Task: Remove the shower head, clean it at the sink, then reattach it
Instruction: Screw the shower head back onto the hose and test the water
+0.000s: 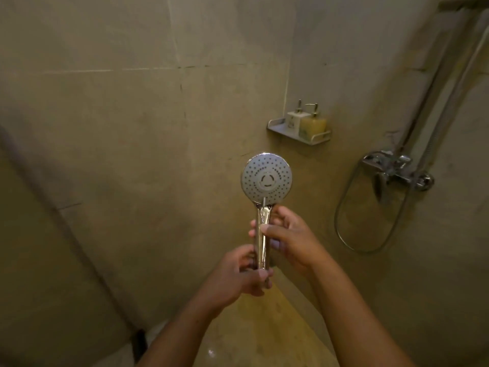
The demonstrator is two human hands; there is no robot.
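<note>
walls (105,128): large beige tiles, thin grout lines, meeting in a corner
floor (264,327): beige, wet sheen
shelf (280,132): small, metal, wall-mounted, holds white pump bottle (293,120) and yellow pump bottle (313,125)
mixer tap (397,168): chrome, right wall, riser pipe (434,83) above
light: dim, yellowish

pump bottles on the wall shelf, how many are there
2. The white pump bottle stands on the left of the wall shelf, the yellow pump bottle right beside it on its right; another could hide behind them.
</note>
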